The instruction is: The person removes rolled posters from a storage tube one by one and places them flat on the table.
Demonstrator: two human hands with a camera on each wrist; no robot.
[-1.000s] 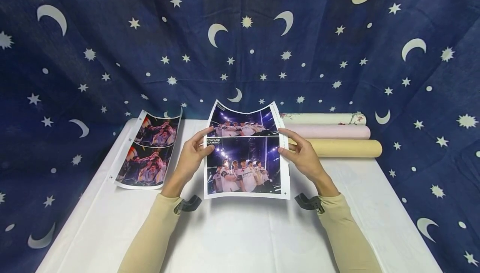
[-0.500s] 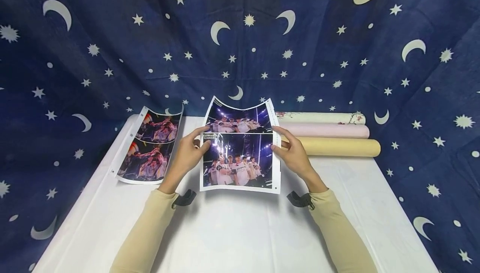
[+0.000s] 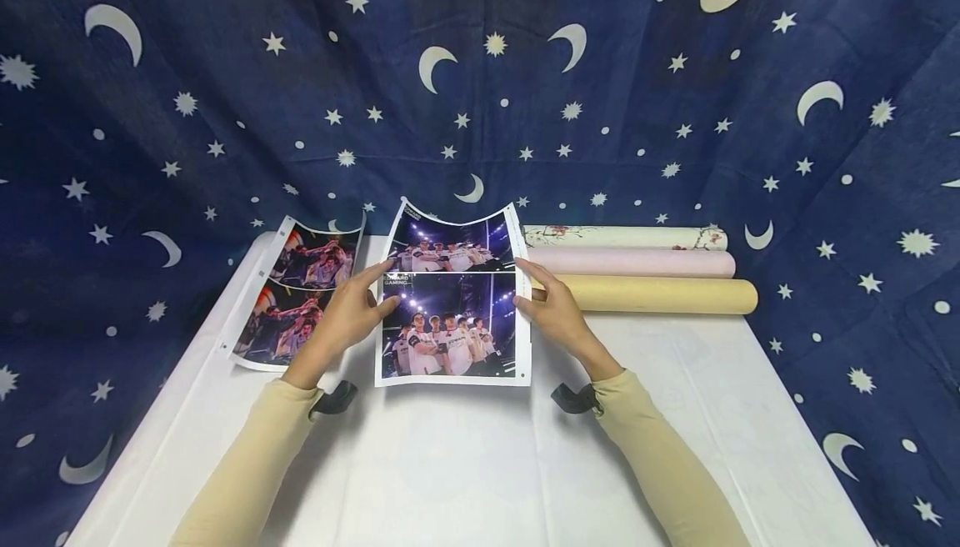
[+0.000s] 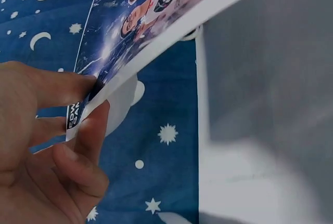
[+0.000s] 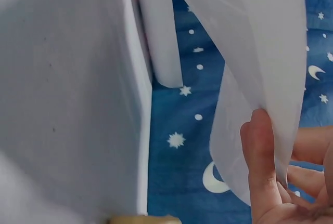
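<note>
A glossy printed poster with two photos of a team in white shirts is held up over the table, its top edge bowed. My left hand pinches its left edge between thumb and fingers, beside the "EDWARD GAMING" lettering. On the opposite side, my right hand pinches the right border the same way. The left wrist view has the left hand gripping the poster's edge close up. From the right wrist, the poster's plain white side shows, with the right hand at its edge.
Another curled poster lies at the table's left, partly behind my left hand. Back right are three rolls: yellow, pink and floral white. A blue star-and-moon cloth hangs behind the white table.
Both hands have carried the poster leftward, away from the rolls. My left hand now overlaps the other poster. The grip on both edges stays the same.
</note>
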